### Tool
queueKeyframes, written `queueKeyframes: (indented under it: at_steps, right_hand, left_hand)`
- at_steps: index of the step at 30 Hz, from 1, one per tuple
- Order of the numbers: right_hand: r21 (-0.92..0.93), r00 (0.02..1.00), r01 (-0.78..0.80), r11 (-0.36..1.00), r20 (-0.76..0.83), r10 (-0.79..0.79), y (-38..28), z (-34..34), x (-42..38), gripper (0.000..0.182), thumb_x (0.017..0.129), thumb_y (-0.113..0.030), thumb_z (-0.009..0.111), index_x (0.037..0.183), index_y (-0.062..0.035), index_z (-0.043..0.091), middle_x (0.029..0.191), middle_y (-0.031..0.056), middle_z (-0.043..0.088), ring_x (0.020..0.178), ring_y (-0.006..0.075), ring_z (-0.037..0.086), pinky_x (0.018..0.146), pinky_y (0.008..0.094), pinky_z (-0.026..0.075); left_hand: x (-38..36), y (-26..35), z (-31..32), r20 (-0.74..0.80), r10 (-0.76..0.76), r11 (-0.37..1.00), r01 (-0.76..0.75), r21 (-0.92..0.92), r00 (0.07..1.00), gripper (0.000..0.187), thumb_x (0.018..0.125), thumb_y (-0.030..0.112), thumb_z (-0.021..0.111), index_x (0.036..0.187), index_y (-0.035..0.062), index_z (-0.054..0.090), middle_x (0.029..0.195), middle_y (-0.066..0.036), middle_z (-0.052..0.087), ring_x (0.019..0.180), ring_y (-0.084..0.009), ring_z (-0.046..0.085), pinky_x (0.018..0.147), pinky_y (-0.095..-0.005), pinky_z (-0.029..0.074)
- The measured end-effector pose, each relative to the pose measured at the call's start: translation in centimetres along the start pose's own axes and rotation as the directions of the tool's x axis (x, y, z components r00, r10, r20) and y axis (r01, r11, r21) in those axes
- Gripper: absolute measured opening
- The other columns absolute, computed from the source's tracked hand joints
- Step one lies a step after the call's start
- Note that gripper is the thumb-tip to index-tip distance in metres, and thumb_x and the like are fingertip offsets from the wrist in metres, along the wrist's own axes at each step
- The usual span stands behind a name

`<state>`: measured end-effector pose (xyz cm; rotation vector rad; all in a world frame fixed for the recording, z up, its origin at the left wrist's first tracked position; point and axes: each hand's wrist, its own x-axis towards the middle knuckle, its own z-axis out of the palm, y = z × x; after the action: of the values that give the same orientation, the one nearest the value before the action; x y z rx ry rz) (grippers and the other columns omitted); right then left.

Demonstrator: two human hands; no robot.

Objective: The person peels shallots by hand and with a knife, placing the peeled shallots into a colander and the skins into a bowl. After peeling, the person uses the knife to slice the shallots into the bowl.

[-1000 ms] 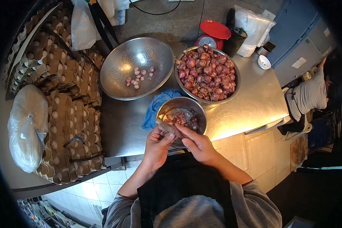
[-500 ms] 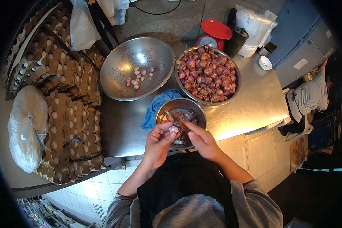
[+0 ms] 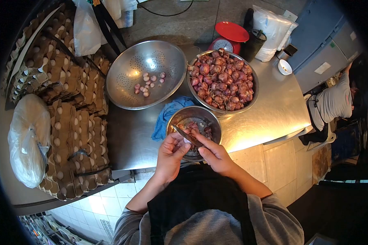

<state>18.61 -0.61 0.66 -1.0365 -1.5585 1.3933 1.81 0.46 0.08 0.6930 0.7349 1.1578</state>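
My left hand [image 3: 170, 153] is closed around a small pale shallot [image 3: 186, 140], which is partly covered by the fingers and the blade. In my right hand [image 3: 216, 156] is a small knife [image 3: 188, 135], its blade lying across the shallot and pointing up to the left. Both hands are over the near side of a metal bowl [image 3: 219, 127] with skins and scraps in it. Behind it to the right stands a bowl heaped with unpeeled red shallots [image 3: 222, 79]. A colander [image 3: 122, 87] at the back left holds several peeled shallots [image 3: 152, 84].
A blue cloth [image 3: 163, 118] lies beside the scrap bowl. Stacked egg trays [image 3: 69, 143] and a filled plastic bag [image 3: 26, 141] crowd the left. At the back are a red scale [image 3: 233, 32] and a small white bowl [image 3: 285, 67]. Another person [image 3: 333, 104] is at the far right.
The knife has turned so its flat blade now shows across the shallot. My right hand has shifted slightly left and down, nearer my left hand.
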Motion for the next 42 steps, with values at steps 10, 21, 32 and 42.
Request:
queueKeyframes:
  at_steps: [10,21,32,42]
  right_hand:
    - [0.278,0.971,-0.207,0.938,-0.059,0.232,0.5,-1.2,0.0,0.041,0.093,-0.022,0.041,0.131,-0.0094,0.036,0.084,0.0007,0.053,0.053,0.0037,0.036,0.048,0.0176,0.034]
    - [0.077,0.987,-0.147,0.986,-0.045,0.151,0.1,-0.2,-1.0,0.044,0.090,-0.019,0.045,0.131,-0.0058,0.035,0.118,0.0071,0.051,0.080,0.0144,0.055,0.070,0.0258,0.044]
    - [-0.512,0.960,0.196,0.836,-0.074,-0.271,-0.8,0.6,-0.7,0.044,0.086,-0.019,0.049,0.128,-0.0098,0.039,0.094,0.0172,0.061,0.074,0.0316,0.061,0.061,0.0345,0.049]
    - [-0.157,0.993,0.081,0.984,-0.074,-0.093,-0.4,0.7,-1.0,0.037,0.089,-0.018,0.045,0.124,-0.0059,0.044,0.114,0.0174,0.053,0.104,0.0227,0.054,0.088,0.0272,0.038]
  left_hand:
    - [0.0,1.0,1.0,-0.012,-0.118,0.968,0.113,-0.224,0.993,0.025,0.087,0.004,0.047,0.111,0.0042,0.047,0.110,-0.009,0.052,0.108,-0.0219,0.049,0.093,-0.0323,0.041]
    - [0.1,-0.3,0.6,-0.113,-0.041,0.959,0.007,-0.283,0.993,0.016,0.083,0.003,0.054,0.099,0.0068,0.053,0.099,-0.003,0.055,0.095,-0.0147,0.054,0.088,-0.0307,0.043]
    - [-0.5,-1.5,0.3,-0.021,-0.083,0.933,0.070,-0.352,0.996,0.028,0.080,0.003,0.058,0.107,0.0108,0.054,0.103,-0.002,0.057,0.097,-0.0123,0.054,0.086,-0.0274,0.043]
    - [-0.4,-1.2,0.6,-0.065,-0.057,0.953,0.035,-0.301,0.996,0.022,0.077,0.001,0.062,0.097,0.0072,0.055,0.094,-0.002,0.058,0.090,-0.0126,0.055,0.085,-0.0273,0.043]
